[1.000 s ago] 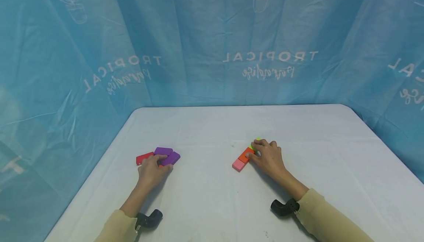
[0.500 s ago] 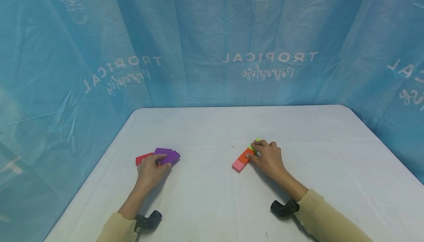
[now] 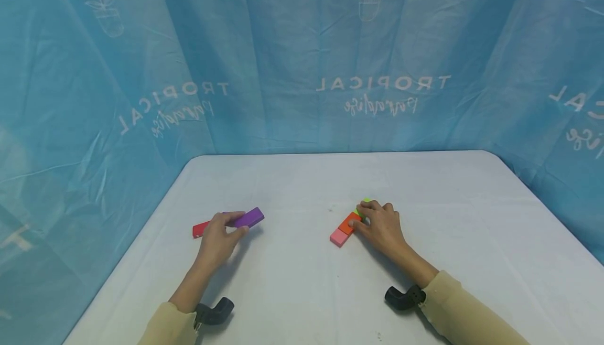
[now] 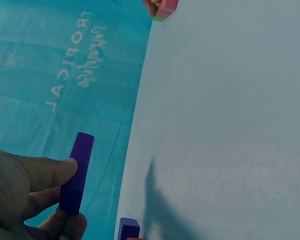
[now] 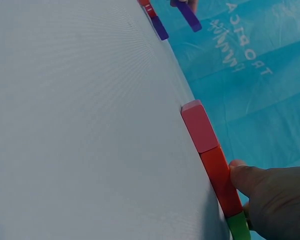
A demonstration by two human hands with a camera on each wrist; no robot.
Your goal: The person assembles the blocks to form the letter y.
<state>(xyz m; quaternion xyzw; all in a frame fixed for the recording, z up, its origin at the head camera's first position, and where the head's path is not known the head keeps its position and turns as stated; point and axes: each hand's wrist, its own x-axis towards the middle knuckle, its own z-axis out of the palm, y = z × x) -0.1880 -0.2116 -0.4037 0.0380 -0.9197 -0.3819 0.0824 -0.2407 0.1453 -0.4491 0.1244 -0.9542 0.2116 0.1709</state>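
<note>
My left hand (image 3: pixel 220 237) pinches a purple block (image 3: pixel 250 217) between thumb and fingers, raised off the table; in the left wrist view the purple block (image 4: pixel 77 172) stands nearly upright. Below that hand, a red block (image 3: pixel 200 229) and a second purple block (image 4: pixel 128 229) lie on the table, partly hidden. My right hand (image 3: pixel 383 225) curls over a slanting row of blocks. Its thumb touches the orange block (image 3: pixel 349 223), and its fingers bend over the green block (image 5: pixel 239 227). At the row's near end lies a pink block (image 5: pixel 199 126), touching the orange one.
The blocks lie on a white-covered table (image 3: pixel 292 277). A blue printed curtain (image 3: pixel 283 62) hangs behind and along its sides. Each wrist wears a black camera mount, the left mount (image 3: pixel 215 312) and the right mount (image 3: pixel 405 299), close above the tabletop.
My left hand has lifted one purple block off the group and carried it slightly up and to the right. My right hand and its row of blocks stay in place.
</note>
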